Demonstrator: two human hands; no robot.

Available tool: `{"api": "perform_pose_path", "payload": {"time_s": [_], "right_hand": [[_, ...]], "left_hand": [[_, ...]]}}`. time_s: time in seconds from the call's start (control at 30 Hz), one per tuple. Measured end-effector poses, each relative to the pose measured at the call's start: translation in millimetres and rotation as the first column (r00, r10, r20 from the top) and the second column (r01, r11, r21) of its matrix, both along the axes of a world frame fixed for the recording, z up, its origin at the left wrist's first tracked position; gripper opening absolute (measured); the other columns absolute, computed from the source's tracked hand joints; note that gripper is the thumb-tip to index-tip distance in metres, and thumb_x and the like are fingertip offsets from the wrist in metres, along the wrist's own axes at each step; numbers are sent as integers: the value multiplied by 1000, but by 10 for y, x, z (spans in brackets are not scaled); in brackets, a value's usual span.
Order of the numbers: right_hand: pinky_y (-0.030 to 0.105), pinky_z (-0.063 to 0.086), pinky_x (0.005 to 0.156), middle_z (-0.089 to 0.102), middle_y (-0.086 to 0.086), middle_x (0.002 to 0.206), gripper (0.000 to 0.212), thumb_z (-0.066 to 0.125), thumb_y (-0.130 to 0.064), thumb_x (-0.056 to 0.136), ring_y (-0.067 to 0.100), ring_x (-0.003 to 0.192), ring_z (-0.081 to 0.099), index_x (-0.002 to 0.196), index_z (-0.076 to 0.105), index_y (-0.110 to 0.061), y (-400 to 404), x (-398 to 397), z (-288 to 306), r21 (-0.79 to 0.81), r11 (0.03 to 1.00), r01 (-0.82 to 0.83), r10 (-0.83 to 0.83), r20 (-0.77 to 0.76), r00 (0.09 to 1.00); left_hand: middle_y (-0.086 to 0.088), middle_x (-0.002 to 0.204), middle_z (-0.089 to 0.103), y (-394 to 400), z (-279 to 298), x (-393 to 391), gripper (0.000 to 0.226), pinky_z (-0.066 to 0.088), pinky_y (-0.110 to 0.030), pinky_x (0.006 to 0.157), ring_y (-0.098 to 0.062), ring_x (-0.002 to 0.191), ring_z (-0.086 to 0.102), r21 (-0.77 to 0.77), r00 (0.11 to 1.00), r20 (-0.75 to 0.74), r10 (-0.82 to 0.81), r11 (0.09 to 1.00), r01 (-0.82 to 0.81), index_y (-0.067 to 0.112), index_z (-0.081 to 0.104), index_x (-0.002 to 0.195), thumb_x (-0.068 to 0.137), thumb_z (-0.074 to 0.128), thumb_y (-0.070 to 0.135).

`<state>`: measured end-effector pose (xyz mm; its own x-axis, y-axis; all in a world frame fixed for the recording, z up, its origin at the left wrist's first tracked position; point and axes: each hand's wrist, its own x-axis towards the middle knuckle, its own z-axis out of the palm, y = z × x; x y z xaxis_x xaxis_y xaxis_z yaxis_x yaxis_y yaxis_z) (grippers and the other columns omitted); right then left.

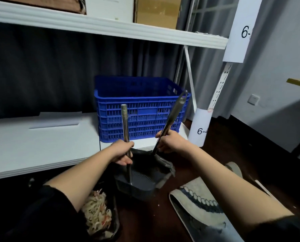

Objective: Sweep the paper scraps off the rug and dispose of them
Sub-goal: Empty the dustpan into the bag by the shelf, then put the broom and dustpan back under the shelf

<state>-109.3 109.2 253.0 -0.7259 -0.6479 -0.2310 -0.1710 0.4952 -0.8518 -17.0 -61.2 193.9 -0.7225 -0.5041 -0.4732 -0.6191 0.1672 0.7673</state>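
Observation:
My left hand [124, 152] grips the metal handle [125, 124] of a dark dustpan [137, 184], which hangs just above the dark floor. My right hand [168, 141] grips the slanted metal handle of a broom [172, 117]; its head [165, 164] rests at the dustpan's far edge. A black bin [100, 217] full of shredded paper scraps [96, 212] sits at the lower left, partly hidden by my left arm. The pale patterned rug [198, 208] lies on the floor at the lower right, under my right arm.
A blue plastic crate [140, 109] stands on a low white shelf [41, 140] straight ahead. A higher white shelf [102, 27] carries cardboard boxes. A shelf upright with paper labels [200, 130] rises at the right. A slipper [234, 169] lies beyond the rug.

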Motion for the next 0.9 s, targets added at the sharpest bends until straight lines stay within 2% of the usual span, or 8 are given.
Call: {"api": "perform_pose_path", "payload": {"time_s": [0.07, 0.2, 0.3, 0.37, 0.53, 0.7, 0.8, 0.9], "right_hand": [[23, 40, 55, 61, 10, 74, 29, 26, -2, 96, 19, 62, 58, 109, 50, -12, 33, -39, -90, -81, 996, 35, -24, 139, 990], [24, 46, 59, 64, 13, 80, 36, 23, -23, 102, 19, 66, 61, 102, 58, -15, 96, -199, -370, -127, 988, 90, -41, 346, 937], [24, 45, 56, 65, 12, 77, 47, 24, -45, 102, 18, 62, 60, 88, 61, -18, 60, -286, -551, -84, 993, 85, -42, 423, 905], [24, 43, 54, 64, 10, 75, 46, 28, -50, 101, 17, 61, 58, 84, 59, -20, 17, -281, -652, -65, 997, 49, -16, 432, 902], [17, 44, 46, 60, 8, 78, 19, 36, -20, 100, 9, 48, 60, 92, 54, -19, -128, -257, -1022, -8, 997, -77, 73, 438, 896], [14, 43, 40, 57, 12, 74, 14, 39, -3, 100, 2, 39, 56, 104, 53, -7, -140, -272, -1484, -26, 995, -100, 102, 379, 920], [11, 46, 54, 64, 6, 74, 17, 41, 3, 97, -2, 49, 59, 103, 57, 1, -122, -269, -1806, 66, 986, -153, 122, 340, 933], [14, 45, 73, 64, 13, 108, 36, 49, -4, 96, 9, 85, 62, 131, 46, 4, -90, -251, -2066, 161, 977, -143, 88, 306, 948]], "left_hand": [[-10, 46, 64, 57, -158, -81, 37, 50, -19, 40, -14, 39, 64, 13, 1000, 4, 4, 1000, -4, 1, 59, 88, 96, 42, 33], [-17, 52, 66, 159, -479, -208, 41, 55, -24, 45, -19, 44, 66, 51, 998, -5, 63, 997, -63, 3, 60, 84, 97, 44, 39], [-23, 65, 70, 212, -676, -257, 37, 58, -31, 54, -26, 56, 71, 53, 994, -41, 97, 994, -95, 4, 60, 85, 95, 48, 37], [-25, 70, 71, 250, -795, -272, 34, 60, -36, 61, -31, 65, 73, 56, 991, -76, 108, 993, -104, 5, 61, 85, 94, 50, 36], [-18, 67, 71, 278, -1169, -297, 27, 61, -44, 68, -31, 66, 73, -7, 993, -93, 70, 997, -71, 15, 59, 77, 95, 55, 34], [-14, 69, 72, 314, -1497, -329, 18, 61, -43, 66, -28, 65, 73, -69, 993, -83, 89, 993, -95, 10, 63, 86, 92, 60, 27], [-10, 68, 71, 371, -1702, -361, 14, 61, -43, 68, -26, 66, 73, -86, 993, -81, 90, 992, -97, 8, 63, 92, 93, 57, 20], [-7, 71, 70, 468, -1860, -392, 13, 60, -38, 70, -22, 66, 71, -196, 996, -65, 64, 978, -76, 12, 60, 89, 94, 55, 22]]}}
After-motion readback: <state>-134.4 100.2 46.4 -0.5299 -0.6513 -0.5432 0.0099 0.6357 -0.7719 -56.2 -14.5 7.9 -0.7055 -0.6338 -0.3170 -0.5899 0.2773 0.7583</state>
